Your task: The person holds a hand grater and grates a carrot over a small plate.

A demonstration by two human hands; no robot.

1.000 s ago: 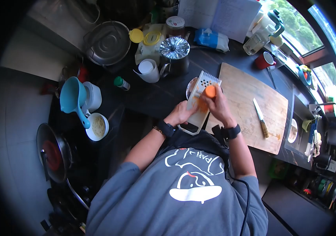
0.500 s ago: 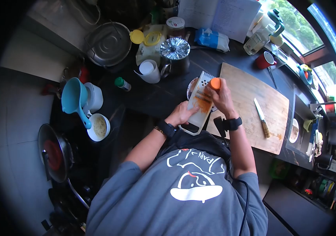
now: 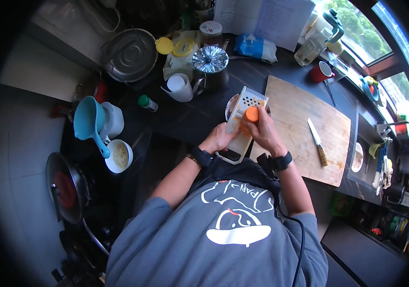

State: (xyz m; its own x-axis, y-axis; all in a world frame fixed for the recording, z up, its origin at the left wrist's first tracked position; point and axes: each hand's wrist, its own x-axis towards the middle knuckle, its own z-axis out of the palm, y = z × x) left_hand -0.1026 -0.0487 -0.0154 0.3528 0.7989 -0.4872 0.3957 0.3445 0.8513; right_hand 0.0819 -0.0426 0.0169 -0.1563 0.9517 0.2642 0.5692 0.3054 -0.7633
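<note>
A flat white grater (image 3: 236,125) slants over a patterned bowl (image 3: 232,104), most of which it hides. Its loop handle points toward my body. My left hand (image 3: 218,138) is closed on the grater's lower left edge. In my right hand (image 3: 266,132) is a thick piece of carrot (image 3: 252,114), pressed against the middle of the grating face. Orange shreds cling to the grater near its upper holes.
A wooden cutting board (image 3: 305,129) with a knife (image 3: 318,142) on it lies to the right. A foil-covered metal pot (image 3: 210,71), a white cup (image 3: 179,88) and a green-capped jar (image 3: 147,103) stand beyond. At left are a blue strainer (image 3: 89,117) and a white bowl (image 3: 119,156).
My right hand has slid the carrot down the grater, toward my body and slightly left. My left hand keeps its hold on the grater.
</note>
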